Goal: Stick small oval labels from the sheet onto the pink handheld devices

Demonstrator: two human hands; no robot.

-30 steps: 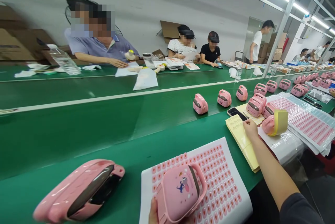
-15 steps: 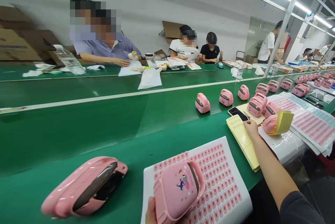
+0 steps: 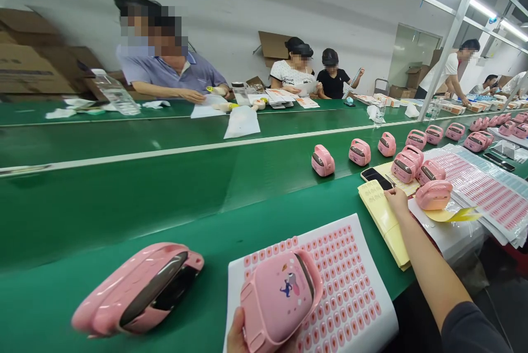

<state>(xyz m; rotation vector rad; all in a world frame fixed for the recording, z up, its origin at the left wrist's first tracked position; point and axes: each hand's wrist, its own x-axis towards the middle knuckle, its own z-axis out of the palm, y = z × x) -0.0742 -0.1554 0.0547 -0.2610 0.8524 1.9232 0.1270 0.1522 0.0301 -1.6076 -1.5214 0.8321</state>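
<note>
My left hand [image 3: 236, 335] shows only partly at the bottom edge, closed round a pink handled device [image 3: 280, 298] with a cartoon print. It holds the device over a white sheet of pink stickers [image 3: 350, 281]. My right arm reaches out to the right. My right hand [image 3: 396, 199] has its fingers bent, the tips pressed on a stack of yellow sheets [image 3: 381, 218]. A second pink device [image 3: 138, 290] lies on its side on the green belt [image 3: 124, 210] to the left.
A black phone [image 3: 376, 178], more pink devices [image 3: 433, 194] and sticker sheets [image 3: 487, 193] lie to the right. A row of pink devices [image 3: 322, 160] runs along the belt. Several people sit at the far side with papers, and a water bottle [image 3: 113, 92] stands there.
The yellow sheet that stood curled beside the pink device on the right now lies flat. Everything has slid slightly right in view. My hands have hardly moved.
</note>
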